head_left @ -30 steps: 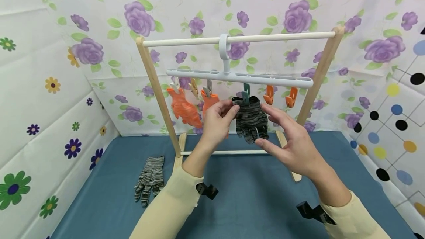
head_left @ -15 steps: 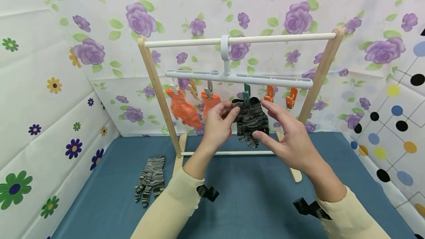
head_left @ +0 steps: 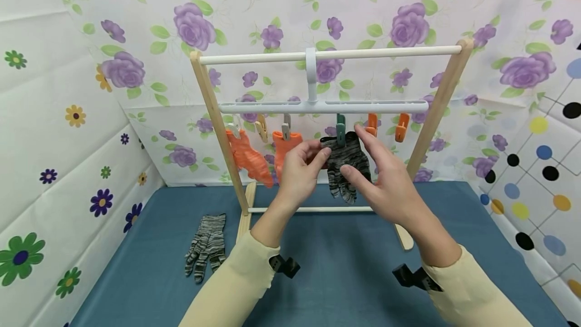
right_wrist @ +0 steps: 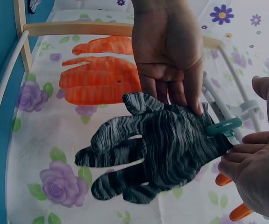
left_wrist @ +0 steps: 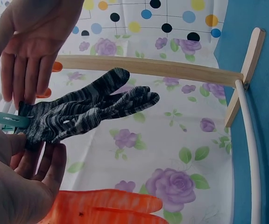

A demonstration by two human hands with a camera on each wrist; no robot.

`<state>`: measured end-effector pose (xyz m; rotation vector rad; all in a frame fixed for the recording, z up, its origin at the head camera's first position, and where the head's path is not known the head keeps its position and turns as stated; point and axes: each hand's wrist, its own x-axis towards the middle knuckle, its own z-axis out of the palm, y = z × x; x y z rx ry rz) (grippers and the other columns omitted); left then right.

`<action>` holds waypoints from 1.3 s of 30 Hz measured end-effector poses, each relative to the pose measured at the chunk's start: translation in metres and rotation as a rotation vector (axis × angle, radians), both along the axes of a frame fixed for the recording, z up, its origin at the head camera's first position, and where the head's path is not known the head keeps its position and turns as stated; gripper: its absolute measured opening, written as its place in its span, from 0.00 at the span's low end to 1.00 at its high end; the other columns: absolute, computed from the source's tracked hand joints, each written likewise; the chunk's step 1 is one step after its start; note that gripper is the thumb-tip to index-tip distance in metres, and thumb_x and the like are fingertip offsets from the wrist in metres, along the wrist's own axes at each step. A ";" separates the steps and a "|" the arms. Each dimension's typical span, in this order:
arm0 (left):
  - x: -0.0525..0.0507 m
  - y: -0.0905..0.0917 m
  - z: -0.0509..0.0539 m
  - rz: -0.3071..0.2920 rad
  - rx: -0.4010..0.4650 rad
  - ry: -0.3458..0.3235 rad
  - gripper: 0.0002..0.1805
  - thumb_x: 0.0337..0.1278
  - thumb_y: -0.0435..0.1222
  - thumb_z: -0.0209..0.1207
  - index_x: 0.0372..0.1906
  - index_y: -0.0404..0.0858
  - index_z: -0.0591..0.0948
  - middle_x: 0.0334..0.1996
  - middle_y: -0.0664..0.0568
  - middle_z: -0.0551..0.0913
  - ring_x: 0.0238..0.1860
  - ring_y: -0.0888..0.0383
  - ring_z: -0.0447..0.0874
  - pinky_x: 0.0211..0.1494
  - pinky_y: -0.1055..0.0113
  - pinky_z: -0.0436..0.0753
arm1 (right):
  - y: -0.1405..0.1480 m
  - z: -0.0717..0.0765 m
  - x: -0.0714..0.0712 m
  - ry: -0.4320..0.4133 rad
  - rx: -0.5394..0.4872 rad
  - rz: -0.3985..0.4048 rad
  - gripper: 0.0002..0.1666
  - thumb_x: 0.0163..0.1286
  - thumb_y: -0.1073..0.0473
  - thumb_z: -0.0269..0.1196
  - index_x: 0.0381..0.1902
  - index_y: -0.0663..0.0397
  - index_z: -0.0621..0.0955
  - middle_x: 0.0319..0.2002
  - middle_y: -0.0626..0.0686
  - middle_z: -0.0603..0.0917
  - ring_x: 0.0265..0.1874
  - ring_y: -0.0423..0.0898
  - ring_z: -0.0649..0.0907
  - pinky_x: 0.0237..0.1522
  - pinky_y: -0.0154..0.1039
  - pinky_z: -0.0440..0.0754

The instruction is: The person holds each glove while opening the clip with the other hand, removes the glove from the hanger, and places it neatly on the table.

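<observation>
Dark striped glove (head_left: 348, 156) hangs from green clip (head_left: 341, 131), center frame; left hand (head_left: 297, 170) pinches cuff (head_left: 351, 140), right hand (head_left: 390, 185) beside it, fingers extended. Probably best: level cuff, smooth gently, avoid tugging loose.

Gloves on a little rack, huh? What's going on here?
A person is handling a black-and-gray glove that hangs from a green clip on a pale hanger. The left hand pinches it near the cuff, while the right hand, fingers fairly straight, is at its other side. Two orange gloves hang from other clips to the left, and another striped glove lies on the blue surface.
</observation>
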<state>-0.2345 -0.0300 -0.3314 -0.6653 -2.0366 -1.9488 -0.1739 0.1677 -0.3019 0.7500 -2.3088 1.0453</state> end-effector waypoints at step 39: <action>0.000 -0.005 -0.006 -0.023 0.028 -0.019 0.12 0.79 0.34 0.61 0.53 0.27 0.82 0.42 0.39 0.89 0.42 0.50 0.90 0.51 0.60 0.89 | -0.037 0.015 -0.048 -0.147 -0.486 0.087 0.21 0.83 0.53 0.63 0.63 0.61 0.82 0.52 0.63 0.88 0.51 0.48 0.87 0.49 0.33 0.83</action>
